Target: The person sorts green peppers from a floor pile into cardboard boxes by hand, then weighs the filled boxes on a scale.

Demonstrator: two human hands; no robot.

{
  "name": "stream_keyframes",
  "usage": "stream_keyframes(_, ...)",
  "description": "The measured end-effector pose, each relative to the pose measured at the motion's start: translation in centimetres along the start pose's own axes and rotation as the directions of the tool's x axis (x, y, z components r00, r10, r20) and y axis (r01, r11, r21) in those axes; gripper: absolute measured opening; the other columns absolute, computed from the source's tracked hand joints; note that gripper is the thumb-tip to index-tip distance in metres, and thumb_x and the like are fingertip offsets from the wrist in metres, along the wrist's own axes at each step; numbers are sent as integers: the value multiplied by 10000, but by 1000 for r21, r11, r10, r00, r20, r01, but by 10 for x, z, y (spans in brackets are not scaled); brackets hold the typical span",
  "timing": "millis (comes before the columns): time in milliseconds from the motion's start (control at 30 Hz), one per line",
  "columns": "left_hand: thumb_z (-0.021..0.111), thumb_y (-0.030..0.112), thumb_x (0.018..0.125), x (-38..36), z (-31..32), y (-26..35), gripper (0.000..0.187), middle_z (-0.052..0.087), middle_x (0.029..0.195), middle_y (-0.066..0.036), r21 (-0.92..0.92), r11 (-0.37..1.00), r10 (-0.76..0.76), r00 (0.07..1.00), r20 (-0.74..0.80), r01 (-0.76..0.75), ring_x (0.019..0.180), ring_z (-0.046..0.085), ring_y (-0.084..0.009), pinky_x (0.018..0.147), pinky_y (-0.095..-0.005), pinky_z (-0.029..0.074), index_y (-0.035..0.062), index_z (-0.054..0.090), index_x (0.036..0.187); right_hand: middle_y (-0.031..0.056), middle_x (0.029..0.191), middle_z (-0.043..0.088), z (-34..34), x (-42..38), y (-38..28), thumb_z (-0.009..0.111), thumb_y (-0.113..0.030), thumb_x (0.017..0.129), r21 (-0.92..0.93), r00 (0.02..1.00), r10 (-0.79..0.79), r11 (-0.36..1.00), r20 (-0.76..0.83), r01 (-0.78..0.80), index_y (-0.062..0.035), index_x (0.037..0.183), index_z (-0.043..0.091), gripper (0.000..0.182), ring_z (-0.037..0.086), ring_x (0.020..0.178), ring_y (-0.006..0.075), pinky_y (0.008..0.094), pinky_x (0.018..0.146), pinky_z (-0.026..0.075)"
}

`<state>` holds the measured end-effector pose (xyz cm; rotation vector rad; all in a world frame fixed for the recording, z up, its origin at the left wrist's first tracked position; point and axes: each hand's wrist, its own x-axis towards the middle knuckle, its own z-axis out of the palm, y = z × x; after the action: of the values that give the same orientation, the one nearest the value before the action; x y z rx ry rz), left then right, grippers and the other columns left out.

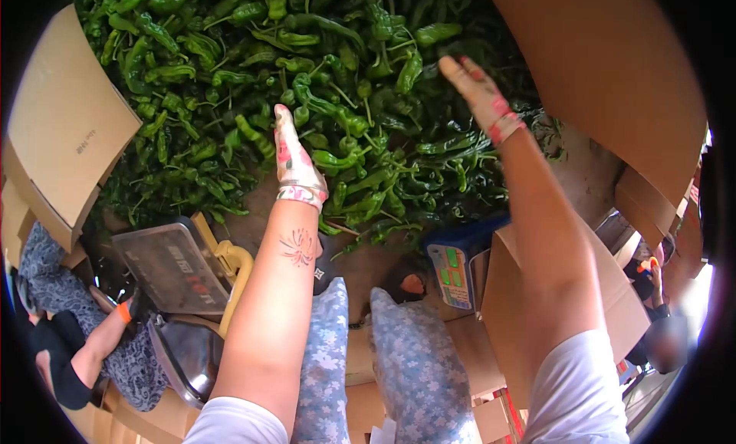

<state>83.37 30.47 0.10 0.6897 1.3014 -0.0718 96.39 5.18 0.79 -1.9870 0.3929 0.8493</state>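
Note:
A wide heap of green peppers (337,106) spreads in front of me. My left hand (294,156), in a white glove with pink patches, is held edge-on over the near middle of the heap. Its fingers are stretched out and I see nothing in it. To the right and farther out, my right hand (479,95) wears a similar glove and is a little blurred. Its fingers reach out over the peppers at the heap's right side, and nothing shows in it. Whether either hand touches the peppers is hard to tell.
Cardboard boxes stand left (73,122) and right (613,68) of the heap. A platform scale (176,264) is at the near left, and a blue digital scale (452,271) is near my knees. Another person's arm (103,340) shows at lower left; another person (659,321) is at right.

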Motion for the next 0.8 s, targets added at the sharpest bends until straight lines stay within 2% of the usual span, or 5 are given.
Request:
stream_keyframes(100,530,691,787,-4,3,-2,818,379,1426,-65,91,995,33,999,34,-36,1256,424,-302,984,-516,390,208,336,1418,216,1463,301,6,-6,-20,654,-706,653,34,1000,-13,999,14,13,6,1446,226,1149,284,1369,297,382,1114,215)
stream_keyframes(200,551,658,785,-30,37,4,772,444,1380,-63,146,989,51,967,-250,-14,1203,473,-298,976,-544,371,193,398,1382,226,1444,326,26,-29,-39,680,-723,605,38,986,-63,998,155,58,54,1426,238,1214,297,1361,296,373,1109,232)
stream_keyframes(333,580,549,824,-25,17,7,554,598,1196,-65,-70,994,-69,983,173,82,1034,587,-278,874,-472,474,158,569,1216,245,1434,329,43,-51,-30,730,-671,603,114,985,54,991,165,-73,100,1408,226,1223,307,1354,290,360,1104,243)
stream_keyframes(600,564,430,874,-90,-17,24,456,638,1118,-84,85,996,0,985,175,-15,948,626,-260,841,-410,504,91,582,1178,208,1370,433,46,-140,-45,795,-457,661,505,953,-82,859,292,-81,71,1404,280,1047,403,1286,260,322,1055,308)
stream_keyframes(800,412,474,939,-253,-21,59,552,552,1267,-119,-21,992,-104,915,390,122,1100,564,-290,940,-436,457,68,476,1308,279,1373,382,4,-271,-85,758,-489,664,195,976,-197,965,94,176,-1,1394,336,974,344,1315,363,385,1077,296)
